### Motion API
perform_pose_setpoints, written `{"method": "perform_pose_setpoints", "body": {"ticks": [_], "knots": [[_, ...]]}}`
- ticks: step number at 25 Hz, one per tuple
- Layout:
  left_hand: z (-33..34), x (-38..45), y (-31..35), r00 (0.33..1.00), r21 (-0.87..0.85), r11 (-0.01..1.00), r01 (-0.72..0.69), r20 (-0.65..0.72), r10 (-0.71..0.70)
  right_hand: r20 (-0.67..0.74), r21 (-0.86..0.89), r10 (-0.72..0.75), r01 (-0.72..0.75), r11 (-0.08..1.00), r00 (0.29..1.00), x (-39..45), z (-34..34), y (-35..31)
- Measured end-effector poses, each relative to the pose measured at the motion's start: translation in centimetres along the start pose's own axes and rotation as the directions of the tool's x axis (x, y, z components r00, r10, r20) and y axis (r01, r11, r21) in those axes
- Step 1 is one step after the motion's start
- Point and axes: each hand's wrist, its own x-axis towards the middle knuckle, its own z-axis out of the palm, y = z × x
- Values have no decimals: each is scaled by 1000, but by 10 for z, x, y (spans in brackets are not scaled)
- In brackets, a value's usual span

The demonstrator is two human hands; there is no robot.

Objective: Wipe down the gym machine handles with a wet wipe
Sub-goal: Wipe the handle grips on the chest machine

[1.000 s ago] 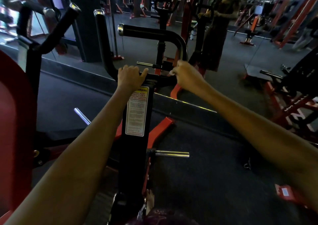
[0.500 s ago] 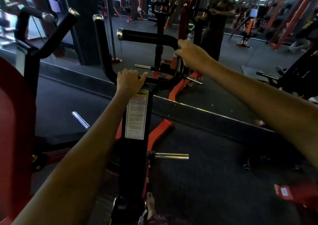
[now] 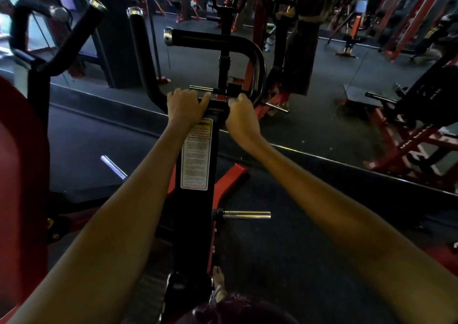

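Observation:
The black machine has an upright left handle (image 3: 138,50) with a chrome cap and a curved right handle (image 3: 213,41) that bends down to the central post (image 3: 195,219). My left hand (image 3: 184,107) is closed around the base of the left handle, where it meets the post. My right hand (image 3: 241,116) is closed around the lower end of the curved handle, just right of the post. My fingers hide whatever my right hand presses against the bar. I cannot make out the wet wipe.
A warning label (image 3: 196,155) runs down the post. Chrome pegs (image 3: 246,215) (image 3: 114,167) stick out low on either side. A red pad (image 3: 19,174) and another black handle frame (image 3: 71,41) stand at left. A mirror wall ahead shows more red machines (image 3: 409,145).
My right hand has slid from the upper bend of the curved handle down to its base beside the post. My left hand has kept its grip in the same place.

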Motion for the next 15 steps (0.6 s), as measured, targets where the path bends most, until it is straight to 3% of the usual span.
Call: {"method": "perform_pose_setpoints", "body": {"ticks": [3, 5, 10, 12, 15], "knots": [[0, 0, -1, 1000, -18, 1000, -7, 25, 7, 89, 207, -95, 75, 976, 992, 4, -20, 14], [0, 1, -2, 999, -19, 1000, -12, 31, 13, 123, 241, -108, 76, 968, 987, 10, -40, 26], [1, 2, -4, 999, -16, 1000, -16, 45, 16, -39, 95, 37, -33, 995, 999, 17, -8, 17], [2, 3, -5, 999, -23, 1000, -16, 49, 17, -80, 110, -33, 42, 993, 996, 0, 16, 12], [3, 3, -5, 1000, -55, 998, -15, 18, 16, -212, 278, -90, 149, 949, 973, -28, 32, 29]]}}
